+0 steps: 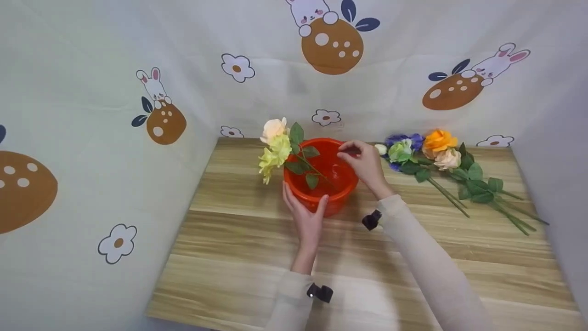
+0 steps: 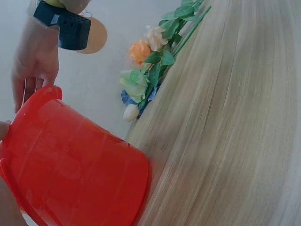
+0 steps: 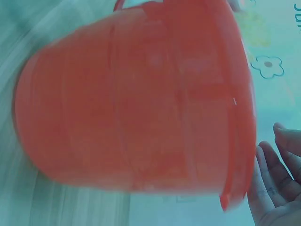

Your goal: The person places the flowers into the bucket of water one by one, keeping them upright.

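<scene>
A red plastic bucket [image 1: 337, 202] stands upright on the table. My left hand [image 1: 307, 220] grips it at the front left, fingers along its outer side and thumb at the front rim. Yellow flowers [image 1: 277, 151] and a pale peach rose [image 1: 273, 128] lean out over the left rim, with green stem and leaves [image 1: 312, 180] reaching inside. Above the right rim is my right hand [image 1: 365, 165], its fingers loosely bent and nothing visible between them. In the right wrist view these fingers [image 3: 277, 179] lie beside the rim.
Several more artificial flowers lie at the right back of the wooden table [image 1: 220, 239]: an orange rose [image 1: 439, 140], a peach rose [image 1: 448, 158], a green flower [image 1: 400, 151] and purple-blue flowers [image 1: 417, 140]. Their stems [image 1: 510, 216] point to the front right. A printed curtain [image 1: 275, 92] hangs behind.
</scene>
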A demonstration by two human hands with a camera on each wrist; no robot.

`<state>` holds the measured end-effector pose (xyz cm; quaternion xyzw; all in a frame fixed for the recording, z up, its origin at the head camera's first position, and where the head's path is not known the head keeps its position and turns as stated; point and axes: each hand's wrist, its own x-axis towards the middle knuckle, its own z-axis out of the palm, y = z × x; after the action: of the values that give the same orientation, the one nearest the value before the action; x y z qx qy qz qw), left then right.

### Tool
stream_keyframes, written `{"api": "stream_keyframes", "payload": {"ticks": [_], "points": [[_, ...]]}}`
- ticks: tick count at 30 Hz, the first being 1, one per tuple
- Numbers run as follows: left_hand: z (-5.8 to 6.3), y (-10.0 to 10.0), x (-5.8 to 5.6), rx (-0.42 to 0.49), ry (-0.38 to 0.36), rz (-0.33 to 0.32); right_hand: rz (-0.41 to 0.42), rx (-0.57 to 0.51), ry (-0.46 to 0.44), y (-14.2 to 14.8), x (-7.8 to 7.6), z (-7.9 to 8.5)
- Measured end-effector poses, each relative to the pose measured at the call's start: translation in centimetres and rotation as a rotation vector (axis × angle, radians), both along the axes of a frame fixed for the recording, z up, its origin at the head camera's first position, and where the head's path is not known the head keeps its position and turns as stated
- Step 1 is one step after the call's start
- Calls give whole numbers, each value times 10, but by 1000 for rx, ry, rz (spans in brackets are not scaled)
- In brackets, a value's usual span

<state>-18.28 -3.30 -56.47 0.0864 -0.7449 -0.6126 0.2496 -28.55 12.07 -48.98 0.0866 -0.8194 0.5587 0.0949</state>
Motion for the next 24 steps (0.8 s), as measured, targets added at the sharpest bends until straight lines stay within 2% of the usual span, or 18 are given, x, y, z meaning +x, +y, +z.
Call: {"api": "stream_keyframes", "payload": {"ticks": [11, 17, 24], "points": [[2, 0, 2, 2, -12, 6, -63, -42, -7, 47, 3, -8], [1, 0, 2, 0, -10, 1, -137, -21, 29, 72, 5, -18], [0, 0, 0, -21, 5, 7, -215, -7, -6, 103, 11, -29]]}}
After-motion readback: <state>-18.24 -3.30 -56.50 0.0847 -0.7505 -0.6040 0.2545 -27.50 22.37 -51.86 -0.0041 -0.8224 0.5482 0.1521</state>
